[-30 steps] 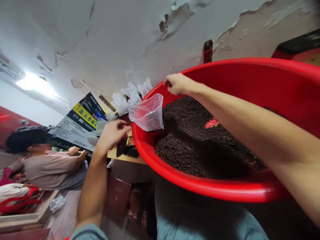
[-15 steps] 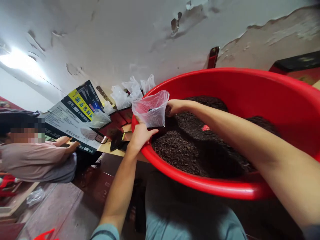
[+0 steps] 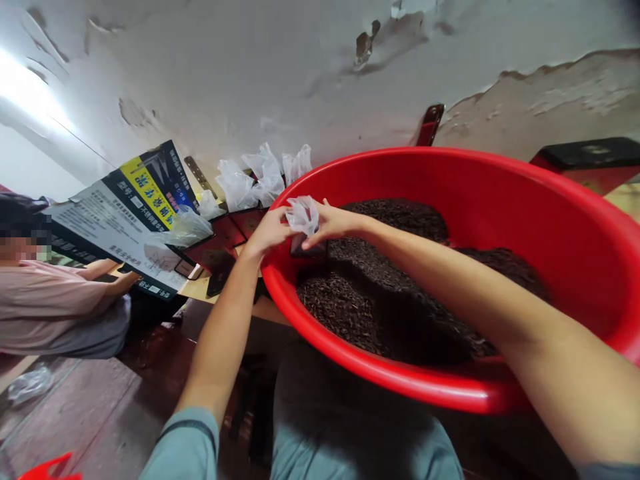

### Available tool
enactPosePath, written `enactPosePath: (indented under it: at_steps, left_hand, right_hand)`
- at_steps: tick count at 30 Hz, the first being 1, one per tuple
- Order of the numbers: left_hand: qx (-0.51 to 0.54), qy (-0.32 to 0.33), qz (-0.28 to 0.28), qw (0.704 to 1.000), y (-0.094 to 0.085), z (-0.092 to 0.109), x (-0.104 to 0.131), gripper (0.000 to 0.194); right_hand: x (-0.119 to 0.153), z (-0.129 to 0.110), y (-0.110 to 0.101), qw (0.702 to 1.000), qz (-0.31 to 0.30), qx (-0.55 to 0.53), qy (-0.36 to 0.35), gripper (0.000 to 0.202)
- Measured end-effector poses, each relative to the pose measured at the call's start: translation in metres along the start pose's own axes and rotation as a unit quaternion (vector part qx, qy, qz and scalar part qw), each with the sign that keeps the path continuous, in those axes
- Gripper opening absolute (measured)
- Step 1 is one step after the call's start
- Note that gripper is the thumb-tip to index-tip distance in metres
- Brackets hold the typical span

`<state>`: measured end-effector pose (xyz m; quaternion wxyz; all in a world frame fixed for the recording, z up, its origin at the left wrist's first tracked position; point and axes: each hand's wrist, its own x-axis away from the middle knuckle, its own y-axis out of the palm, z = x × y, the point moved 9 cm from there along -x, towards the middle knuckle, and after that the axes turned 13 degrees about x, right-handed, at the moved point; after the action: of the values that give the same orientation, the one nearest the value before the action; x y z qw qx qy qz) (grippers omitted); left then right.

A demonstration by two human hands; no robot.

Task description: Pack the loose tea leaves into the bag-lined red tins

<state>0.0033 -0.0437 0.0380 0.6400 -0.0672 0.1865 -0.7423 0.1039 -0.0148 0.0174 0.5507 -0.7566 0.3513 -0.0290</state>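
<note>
A thin clear plastic bag (image 3: 303,215) is bunched up at its top between my two hands, over the near-left side of a big red tub (image 3: 400,380). My left hand (image 3: 271,231) grips the bunched plastic from the left, fingers bent. On the other side, my right hand (image 3: 334,221) curls round the same plastic with its thumb pointing down-left. Below the bag shows a small dark square box (image 3: 309,247) that the bag seems to line; its contents are hidden. Dark brown dry shreds, like loose tea leaves (image 3: 350,300), cover the tub's bottom.
Several boxes with plastic bags (image 3: 265,177) sticking out stand left of the tub by the wall. A large printed cardboard sheet (image 3: 150,207) leans beyond them, near a seated person (image 3: 65,300). A dark-lidded box (image 3: 590,157) stands right, behind the tub.
The bag's wide-open mouth has been gathered into a bunch. My right hand has come up from the leaves to the bag, and my left hand has moved up from its side.
</note>
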Motion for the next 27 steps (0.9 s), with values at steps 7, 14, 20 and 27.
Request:
enactPosePath:
  at_steps: [7, 14, 20, 27]
  left_hand:
    - [-0.066, 0.093, 0.031, 0.993, 0.005, 0.015, 0.005, 0.018]
    - [-0.123, 0.139, 0.059, 0.981, 0.011, 0.026, 0.027, 0.022]
    - [-0.155, 0.083, 0.08, 0.981, -0.002, 0.008, 0.046, 0.028]
    - [-0.198, -0.066, 0.038, 0.977, 0.0, -0.028, 0.06, 0.105]
  right_hand:
    - [-0.006, -0.015, 0.013, 0.99, 0.075, 0.105, 0.061, 0.048]
    - [-0.006, -0.015, 0.02, 0.976, 0.062, 0.187, 0.089, 0.025]
    - [-0.005, -0.031, 0.025, 0.979, 0.039, 0.199, 0.025, 0.047]
    - [-0.001, -0.054, 0.028, 0.928, -0.031, 0.372, 0.01, 0.056]
